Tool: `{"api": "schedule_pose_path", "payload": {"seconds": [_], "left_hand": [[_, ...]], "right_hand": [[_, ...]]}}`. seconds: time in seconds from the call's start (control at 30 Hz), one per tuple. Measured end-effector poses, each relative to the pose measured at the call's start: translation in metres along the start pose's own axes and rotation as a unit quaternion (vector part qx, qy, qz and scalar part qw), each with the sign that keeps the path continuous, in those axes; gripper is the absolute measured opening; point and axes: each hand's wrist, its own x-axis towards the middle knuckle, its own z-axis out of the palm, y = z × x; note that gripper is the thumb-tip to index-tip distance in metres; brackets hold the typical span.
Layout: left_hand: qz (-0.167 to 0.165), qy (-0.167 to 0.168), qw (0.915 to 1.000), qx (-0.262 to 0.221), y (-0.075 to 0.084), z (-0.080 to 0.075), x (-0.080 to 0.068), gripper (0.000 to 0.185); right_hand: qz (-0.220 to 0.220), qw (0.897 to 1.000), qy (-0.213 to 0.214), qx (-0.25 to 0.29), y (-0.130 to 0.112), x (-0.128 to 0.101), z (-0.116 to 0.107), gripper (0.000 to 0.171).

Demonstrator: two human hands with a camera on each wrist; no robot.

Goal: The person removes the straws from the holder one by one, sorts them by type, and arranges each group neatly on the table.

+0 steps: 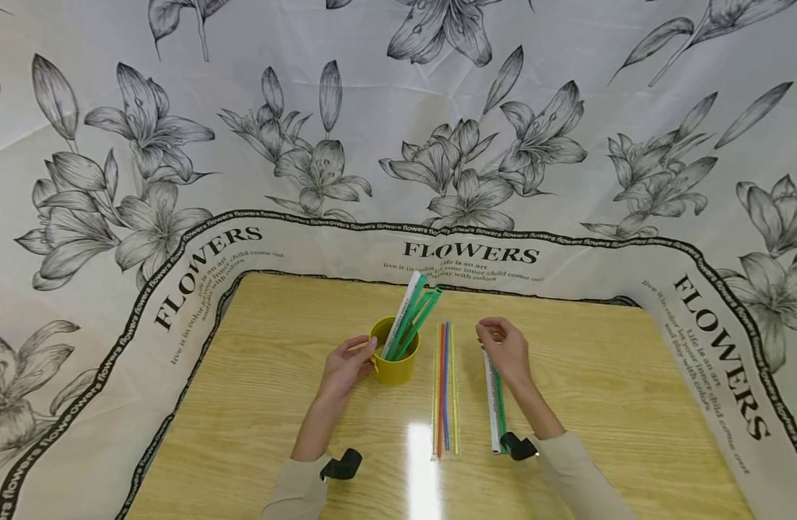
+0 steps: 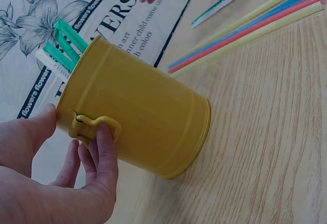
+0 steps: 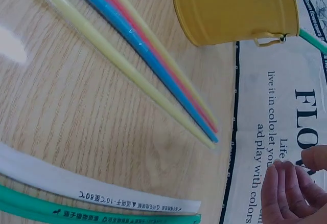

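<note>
A yellow metal bucket (image 1: 395,370) stands on the table with green and white paper-wrapped straws (image 1: 408,321) leaning in it. My left hand (image 1: 343,367) holds its left side; in the left wrist view the thumb is at the rim and the fingers touch the small handle loop (image 2: 104,124). My right hand (image 1: 507,350) is over the far end of a white wrapped straw (image 1: 492,404) and a green wrapped straw (image 1: 500,412). In the right wrist view its fingers (image 3: 288,193) are loosely bent, with nothing visible between them, apart from these straws.
Several coloured straws in clear wrap, among them a red straw (image 1: 441,390) and a blue straw (image 1: 447,390), lie between the bucket and my right hand. A flower-printed cloth (image 1: 470,263) borders the far edge of the wooden table (image 1: 262,361).
</note>
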Motion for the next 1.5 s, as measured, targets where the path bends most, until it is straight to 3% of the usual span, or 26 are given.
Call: {"api": "schedule_pose_path", "payload": {"seconds": [0.4, 0.77, 1.2, 1.5], "left_hand": [[0.001, -0.002, 1.0000, 0.000, 0.001, -0.001, 0.000, 0.047], [-0.001, -0.009, 0.9999, -0.009, 0.000, -0.002, 0.001, 0.048], [0.001, -0.006, 0.9999, -0.009, 0.001, -0.002, 0.001, 0.047], [-0.001, -0.010, 0.9999, -0.009, -0.001, -0.003, 0.002, 0.049]], "right_hand": [[-0.048, 0.997, -0.019, 0.055, -0.031, -0.002, 0.021, 0.027], [-0.059, 0.993, -0.044, 0.093, -0.046, -0.003, 0.042, 0.035], [-0.052, 0.989, -0.061, 0.128, -0.055, -0.003, 0.074, 0.026], [-0.068, 0.986, -0.062, 0.136, -0.061, -0.009, 0.070, 0.022]]}}
